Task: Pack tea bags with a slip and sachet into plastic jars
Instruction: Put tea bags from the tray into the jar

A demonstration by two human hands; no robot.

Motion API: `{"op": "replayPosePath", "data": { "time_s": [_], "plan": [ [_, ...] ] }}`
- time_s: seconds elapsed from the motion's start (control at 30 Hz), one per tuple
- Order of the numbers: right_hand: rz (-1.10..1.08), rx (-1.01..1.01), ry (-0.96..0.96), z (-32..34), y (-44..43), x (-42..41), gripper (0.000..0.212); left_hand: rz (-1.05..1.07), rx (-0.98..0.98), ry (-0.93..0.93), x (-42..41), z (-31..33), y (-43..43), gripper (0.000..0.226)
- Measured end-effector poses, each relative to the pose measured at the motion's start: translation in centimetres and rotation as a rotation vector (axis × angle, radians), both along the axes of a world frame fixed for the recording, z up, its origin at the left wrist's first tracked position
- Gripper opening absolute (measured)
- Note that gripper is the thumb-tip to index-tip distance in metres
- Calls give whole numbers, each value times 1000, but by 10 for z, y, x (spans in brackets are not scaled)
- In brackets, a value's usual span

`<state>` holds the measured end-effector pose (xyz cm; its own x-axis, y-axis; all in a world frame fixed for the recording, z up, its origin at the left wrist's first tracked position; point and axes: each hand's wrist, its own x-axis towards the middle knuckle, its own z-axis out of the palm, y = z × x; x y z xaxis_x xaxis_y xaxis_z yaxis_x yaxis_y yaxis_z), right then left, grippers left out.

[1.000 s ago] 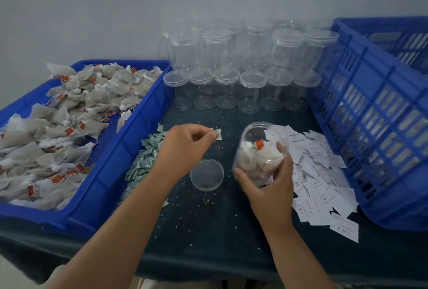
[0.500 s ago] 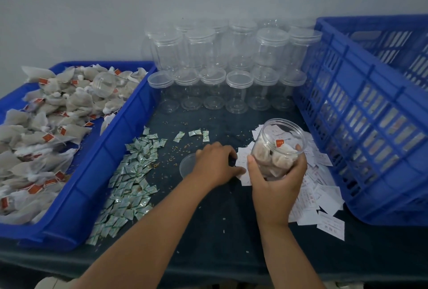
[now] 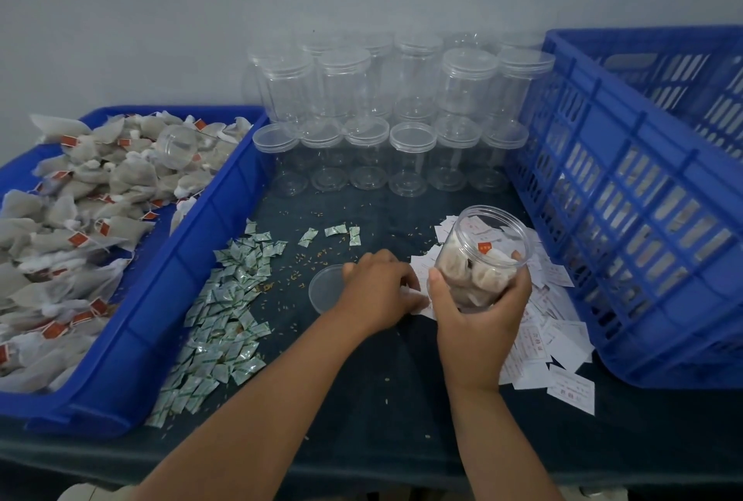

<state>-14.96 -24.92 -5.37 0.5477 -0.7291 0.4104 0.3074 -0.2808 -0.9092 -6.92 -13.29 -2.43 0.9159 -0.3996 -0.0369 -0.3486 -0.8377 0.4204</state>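
Note:
My right hand (image 3: 480, 311) grips a clear plastic jar (image 3: 484, 247) filled with tea bags, tilted with its open mouth facing away and up. My left hand (image 3: 380, 289) reaches down beside it, fingers curled, pinching a white paper slip (image 3: 418, 291) at the near-left edge of the slip pile (image 3: 551, 323). The jar's clear lid (image 3: 325, 287) lies flat on the dark cloth, partly hidden under my left hand. A heap of small green-and-white sachets (image 3: 225, 299) lies to the left. Loose tea bags (image 3: 80, 219) fill the blue tray (image 3: 169, 299) at far left.
Two stacked rows of lidded clear jars (image 3: 402, 118) stand against the wall at the back. A tall blue slotted crate (image 3: 643, 199) stands on the right. Three stray sachets (image 3: 333, 233) and tea crumbs dot the cloth. One clear jar (image 3: 177, 142) lies on the tea bags.
My left hand came down from the stray sachets to the slips beside the jar and now pinches one. My right hand lowered the jar slightly and tilted it further away.

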Motion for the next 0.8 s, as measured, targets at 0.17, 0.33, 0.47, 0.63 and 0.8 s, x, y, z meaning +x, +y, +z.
{"op": "replayPosePath", "data": {
  "time_s": [0.17, 0.33, 0.47, 0.63, 0.8],
  "plan": [
    [30, 1, 27, -3, 0, -1, 93, 94, -175, -12, -1, -1, 5, 20],
    [101, -4, 66, 1, 4, -2, 88, 210, -477, 136, -1, 14, 19, 39],
    [176, -31, 107, 2, 8, -4, 94, 327, -725, 138, -1, 40, 34, 10],
    [254, -82, 115, 6, 14, -6, 88, 212, -979, -135, -7, 93, 40, 9],
    [256, -116, 141, 4, 14, -8, 88, -251, -462, -441, -16, 109, 35, 10]
  ]
}}
